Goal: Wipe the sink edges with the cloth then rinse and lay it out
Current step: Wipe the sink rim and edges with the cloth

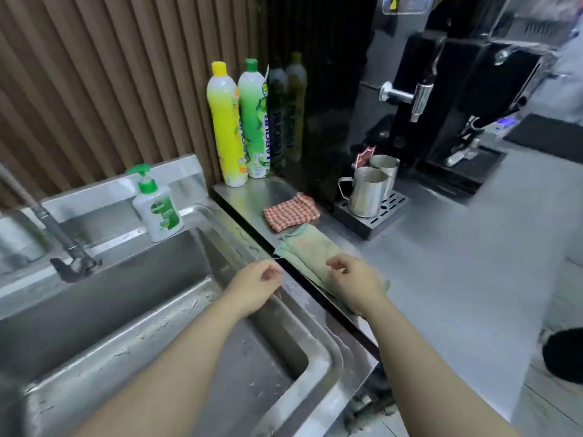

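two hands reach forward in the head view, apart from each other. left hand (255, 288) hovers over the right rim of the sink (220, 222), fingers loosely curled, nothing held that can be seen. right hand (356, 282) is over the near end of the cloth (310, 250), fingers loosely curled too; whether it touches the cloth cannot be told. the cloth, pale green and folded, lies flat on the counter (441, 263) along its edge, just beside the sink. a checked cloth (290, 212) lies just behind it, their corners close together. water drops sit on the sink's rim and walls. the tap (63, 241) hangs over the basin at left. soap (157, 209) stands on the back ledge of the sink. a yellow bottle (227, 127) and a green bottle (254, 121) stand side by side at the counter's back corner. two jugs (367, 192) stand on a tray (388, 212) before a dark machine (457, 89).
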A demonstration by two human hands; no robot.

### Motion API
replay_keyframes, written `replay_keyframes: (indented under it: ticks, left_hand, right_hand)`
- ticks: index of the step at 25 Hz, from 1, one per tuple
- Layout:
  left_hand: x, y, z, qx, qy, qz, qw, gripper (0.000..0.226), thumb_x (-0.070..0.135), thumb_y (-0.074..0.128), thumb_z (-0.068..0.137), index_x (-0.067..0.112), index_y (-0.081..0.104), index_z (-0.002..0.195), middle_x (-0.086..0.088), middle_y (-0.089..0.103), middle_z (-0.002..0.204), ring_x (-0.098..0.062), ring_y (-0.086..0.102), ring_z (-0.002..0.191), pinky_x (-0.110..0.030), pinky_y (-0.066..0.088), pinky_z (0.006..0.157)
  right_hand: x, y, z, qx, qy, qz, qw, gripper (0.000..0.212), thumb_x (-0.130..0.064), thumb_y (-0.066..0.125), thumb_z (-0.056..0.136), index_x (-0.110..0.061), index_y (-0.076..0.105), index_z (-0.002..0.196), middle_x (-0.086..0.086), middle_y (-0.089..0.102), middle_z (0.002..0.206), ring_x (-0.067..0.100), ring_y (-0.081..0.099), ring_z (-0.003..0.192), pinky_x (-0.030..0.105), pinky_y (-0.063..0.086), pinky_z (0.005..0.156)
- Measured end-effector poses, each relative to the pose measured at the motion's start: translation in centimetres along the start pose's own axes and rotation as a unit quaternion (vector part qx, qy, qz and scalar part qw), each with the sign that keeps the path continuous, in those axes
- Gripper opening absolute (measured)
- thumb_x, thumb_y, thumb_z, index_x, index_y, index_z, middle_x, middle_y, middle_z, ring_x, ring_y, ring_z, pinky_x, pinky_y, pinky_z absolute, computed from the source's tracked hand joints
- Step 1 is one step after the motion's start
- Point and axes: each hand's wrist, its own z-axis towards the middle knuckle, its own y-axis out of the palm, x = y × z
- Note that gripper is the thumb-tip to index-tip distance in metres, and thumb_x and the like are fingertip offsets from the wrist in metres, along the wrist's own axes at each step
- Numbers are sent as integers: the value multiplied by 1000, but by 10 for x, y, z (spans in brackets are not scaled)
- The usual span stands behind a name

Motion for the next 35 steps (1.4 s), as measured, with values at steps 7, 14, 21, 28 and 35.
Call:
replay_keyframes:
  ticks: [7,14,21,28,35]
  left_hand:
    - [15,42,85,107,-91,279,950,44,37,46,92,22,44,133,-2,44,138,-24,38,124,-40,34,100]
    - [11,44,109,140,-142,275,941,39,37,57,88,24,53,125,-5,52,129,-25,39,121,-36,34,97]
    - [36,38,86,183,32,32,982,13,13,70,78,21,61,83,7,54,85,-1,53,83,-12,37,64]
    - [46,83,23,-139,209,31,968,8,34,68,79,34,63,86,18,60,88,2,55,90,-8,40,74]
    - [53,97,50,35,12,281,959,45,52,61,79,24,53,114,5,49,114,-16,40,112,-33,39,91]
  right_hand:
    - [20,-13,88,-34,-69,-97,992,30,-23,52,92,-14,61,120,11,60,120,28,54,110,33,41,91]
    - [-12,5,149,-102,-38,-176,978,37,-29,65,83,-16,56,116,10,57,122,31,54,114,43,46,94]
    - [18,-42,120,-107,-120,115,980,30,-2,65,79,-19,43,68,2,49,76,17,45,73,29,37,66]
    - [125,-72,42,-106,-258,-16,960,36,7,50,78,-22,72,81,-15,67,100,5,50,97,12,34,90]
    - [90,-50,40,-13,-20,-110,994,13,-40,66,80,-28,61,81,-5,53,90,16,44,97,36,40,90]
